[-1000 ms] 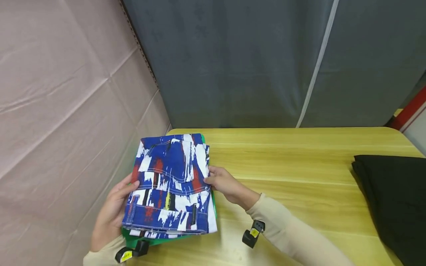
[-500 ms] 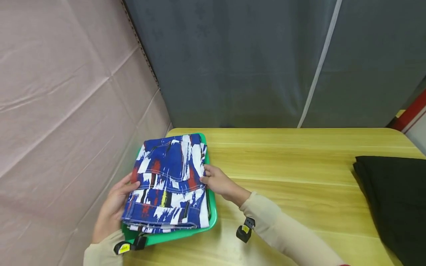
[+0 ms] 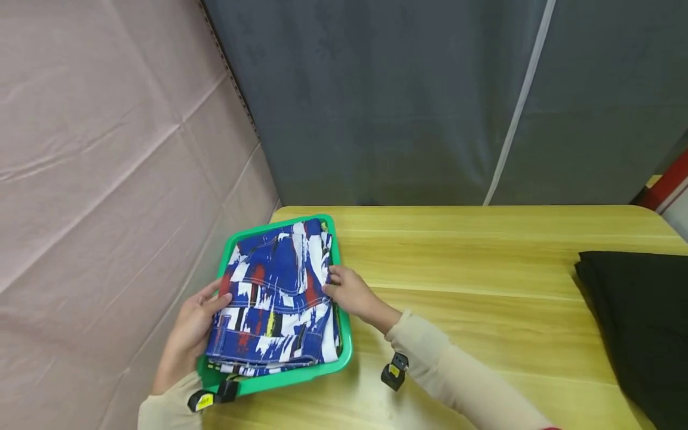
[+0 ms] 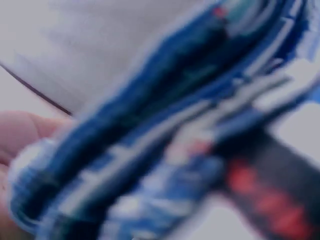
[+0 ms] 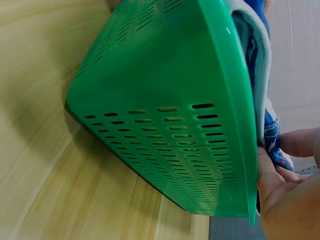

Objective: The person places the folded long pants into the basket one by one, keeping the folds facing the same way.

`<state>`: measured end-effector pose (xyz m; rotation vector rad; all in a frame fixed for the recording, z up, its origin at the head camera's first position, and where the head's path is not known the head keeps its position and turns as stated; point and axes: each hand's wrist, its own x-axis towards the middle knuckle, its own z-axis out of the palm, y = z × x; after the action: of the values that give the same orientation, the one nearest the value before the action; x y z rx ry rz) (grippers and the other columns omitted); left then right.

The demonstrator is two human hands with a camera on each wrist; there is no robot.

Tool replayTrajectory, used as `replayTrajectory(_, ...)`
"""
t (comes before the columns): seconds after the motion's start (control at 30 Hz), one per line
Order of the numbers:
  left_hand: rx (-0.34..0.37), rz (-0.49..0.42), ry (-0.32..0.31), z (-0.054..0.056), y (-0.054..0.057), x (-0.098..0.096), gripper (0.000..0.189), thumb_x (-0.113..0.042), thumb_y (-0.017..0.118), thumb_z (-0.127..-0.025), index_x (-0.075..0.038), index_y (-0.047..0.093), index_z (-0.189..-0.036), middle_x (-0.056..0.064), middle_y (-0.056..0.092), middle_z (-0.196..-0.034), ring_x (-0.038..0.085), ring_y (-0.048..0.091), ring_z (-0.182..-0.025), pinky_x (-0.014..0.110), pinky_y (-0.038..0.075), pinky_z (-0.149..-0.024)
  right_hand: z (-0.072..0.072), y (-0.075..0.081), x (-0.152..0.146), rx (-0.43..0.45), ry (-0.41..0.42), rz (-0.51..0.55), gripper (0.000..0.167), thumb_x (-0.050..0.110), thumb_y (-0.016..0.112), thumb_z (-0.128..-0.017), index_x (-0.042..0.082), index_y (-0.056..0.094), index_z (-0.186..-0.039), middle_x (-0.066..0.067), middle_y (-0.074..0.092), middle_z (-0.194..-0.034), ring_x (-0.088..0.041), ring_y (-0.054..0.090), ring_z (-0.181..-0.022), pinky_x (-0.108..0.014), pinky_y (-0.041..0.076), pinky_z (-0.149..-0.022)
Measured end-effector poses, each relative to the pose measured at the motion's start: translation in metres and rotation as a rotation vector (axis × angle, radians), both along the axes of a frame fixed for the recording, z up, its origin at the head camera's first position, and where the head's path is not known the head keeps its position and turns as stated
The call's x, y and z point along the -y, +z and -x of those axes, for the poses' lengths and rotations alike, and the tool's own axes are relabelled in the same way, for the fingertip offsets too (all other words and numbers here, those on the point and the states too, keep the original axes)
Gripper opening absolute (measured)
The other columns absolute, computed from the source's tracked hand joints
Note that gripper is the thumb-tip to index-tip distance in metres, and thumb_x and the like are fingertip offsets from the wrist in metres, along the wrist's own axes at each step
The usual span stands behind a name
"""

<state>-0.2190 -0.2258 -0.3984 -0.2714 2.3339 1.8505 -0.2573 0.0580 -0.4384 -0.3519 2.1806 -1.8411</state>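
Folded jeans [image 3: 274, 295], printed in blue, white and red with a pocket and belt loops showing, lie within the rim of a green plastic basket [image 3: 322, 371]. My left hand [image 3: 193, 322] grips their left edge, thumb on top. On the opposite edge my right hand [image 3: 355, 292] pinches the cloth, its fingers tucked down along the basket rim. In the right wrist view the slotted side of the basket [image 5: 165, 125] stands on the table, with the jeans [image 5: 272, 135] at its rim. Blurred denim folds [image 4: 125, 135] fill much of the left wrist view.
A folded black cloth [image 3: 639, 322] lies at the right of the wooden table [image 3: 457, 251]. Beside the basket on the left rises a pale fabric wall [image 3: 107, 179]. A grey curtain [image 3: 387, 107] hangs behind the table's far edge.
Both hands have lowered the jeans into the basket. More of the green rim now shows around them. The right hand has shifted slightly left.
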Motion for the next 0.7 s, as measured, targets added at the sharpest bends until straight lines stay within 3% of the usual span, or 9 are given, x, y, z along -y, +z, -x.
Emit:
replayTrajectory(0.1, -0.011, 0.125, -0.037, -0.004, 0.001, -0.004, 0.067, -0.019, 0.046, -0.103, -0.007, 0.006, -0.156, 0.015, 0.066, -0.116, 0.009, 0.069, -0.080, 0.033, 0.059, -0.071, -0.002, -0.001, -0.001, -0.016, -0.016, -0.031, 0.057, 0.010, 0.055, -0.097, -0.007, 0.032, -0.146, -0.027, 0.046, -0.142, -0.037, 0.053, -0.127, -0.042, 0.049, -0.100)
replayTrajectory(0.23, -0.026, 0.229, -0.134, -0.008, 0.003, -0.008, 0.070, -0.020, 0.041, -0.104, -0.005, -0.005, -0.155, 0.036, 0.043, -0.139, 0.019, 0.068, -0.091, 0.035, 0.059, -0.074, -0.005, -0.001, -0.003, -0.102, -0.040, -0.099, 0.063, 0.009, 0.059, -0.094, -0.003, 0.029, -0.148, -0.027, 0.047, -0.142, -0.038, 0.057, -0.121, -0.041, 0.053, -0.095)
replayTrajectory(0.33, -0.017, 0.291, -0.204, -0.009, 0.005, -0.011, 0.071, -0.026, 0.038, -0.105, -0.001, -0.008, -0.154, 0.035, 0.030, -0.148, 0.032, 0.058, -0.115, 0.040, 0.055, -0.090, -0.008, 0.000, -0.007, -0.210, -0.037, -0.144, 0.067, 0.008, 0.061, -0.093, 0.003, 0.028, -0.150, -0.026, 0.046, -0.142, -0.039, 0.060, -0.117, -0.041, 0.055, -0.091)
replayTrajectory(0.43, 0.006, 0.369, -0.278, -0.010, 0.008, -0.013, 0.070, -0.032, 0.036, -0.105, 0.002, -0.002, -0.153, 0.032, 0.003, -0.157, 0.044, 0.022, -0.143, 0.054, 0.029, -0.114, -0.012, 0.000, -0.011, -0.374, -0.001, -0.277, 0.054, 0.011, 0.061, -0.094, 0.006, 0.042, -0.144, -0.024, 0.045, -0.143, -0.039, 0.056, -0.122, -0.044, 0.051, -0.097)
replayTrajectory(0.57, -0.002, 0.512, -0.381, -0.013, 0.008, -0.016, 0.066, -0.035, 0.039, -0.104, 0.007, 0.018, -0.150, 0.028, -0.019, -0.156, 0.047, -0.018, -0.143, 0.067, -0.003, -0.113, -0.018, -0.005, -0.018, -0.622, 0.056, -0.589, 0.033, 0.022, 0.059, -0.097, 0.008, 0.063, -0.127, -0.025, 0.043, -0.145, -0.042, 0.038, -0.137, -0.050, 0.040, -0.108)
replayTrajectory(0.63, -0.014, 0.575, -0.436, -0.015, 0.007, -0.017, 0.062, -0.034, 0.040, -0.104, 0.008, 0.026, -0.148, 0.030, -0.010, -0.157, 0.049, -0.012, -0.143, 0.067, 0.000, -0.113, -0.021, -0.008, -0.021, -0.665, 0.087, -0.693, 0.034, 0.028, 0.056, -0.098, 0.010, 0.064, -0.127, -0.025, 0.037, -0.150, -0.046, 0.027, -0.142, -0.054, 0.034, -0.111)
replayTrajectory(0.7, -0.025, 0.612, -0.499, -0.016, 0.005, -0.018, 0.059, -0.032, 0.040, -0.104, 0.007, 0.030, -0.147, 0.032, 0.002, -0.156, 0.051, -0.005, -0.143, 0.067, 0.005, -0.113, -0.022, -0.011, -0.023, -0.639, 0.112, -0.736, 0.037, 0.032, 0.053, -0.100, 0.014, 0.062, -0.130, -0.023, 0.030, -0.154, -0.050, 0.016, -0.144, -0.062, 0.027, -0.111)
